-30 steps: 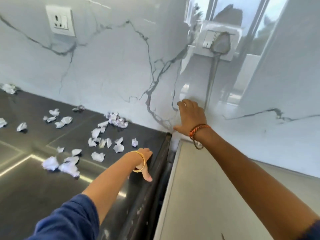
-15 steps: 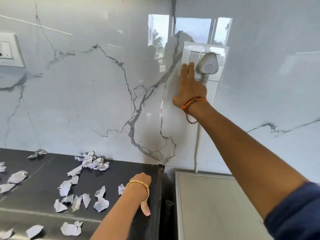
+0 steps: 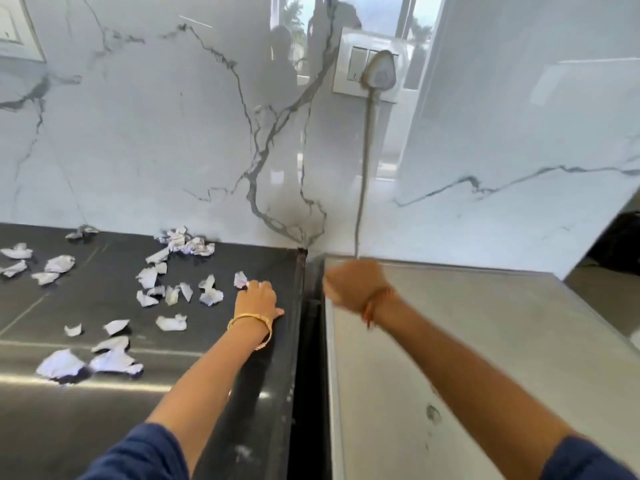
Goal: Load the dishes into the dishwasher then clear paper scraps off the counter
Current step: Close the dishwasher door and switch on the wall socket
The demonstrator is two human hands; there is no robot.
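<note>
Several crumpled white paper scraps [image 3: 211, 296] lie scattered over the black counter [image 3: 86, 427], with a heap [image 3: 183, 242] against the wall and bigger pieces [image 3: 62, 363] near the front left. My left hand [image 3: 258, 299] rests on the counter near its right edge, fingertips touching one small scrap [image 3: 240, 278], thumb stretched to the right. My right hand [image 3: 353, 285] is motion-blurred, low over the back left corner of the grey appliance top [image 3: 485, 341]. It holds nothing that I can see. No dishes are in view.
A white plug [image 3: 379, 72] sits in a wall socket, and its cord [image 3: 362, 188] runs down the marble wall behind the appliance. A dark gap [image 3: 311, 358] separates counter and appliance. Another switch plate [image 3: 14, 32] is at the top left.
My right hand dropped from the switch beside the plug down to just above the appliance top. My left hand stayed on the counter and now touches a scrap.
</note>
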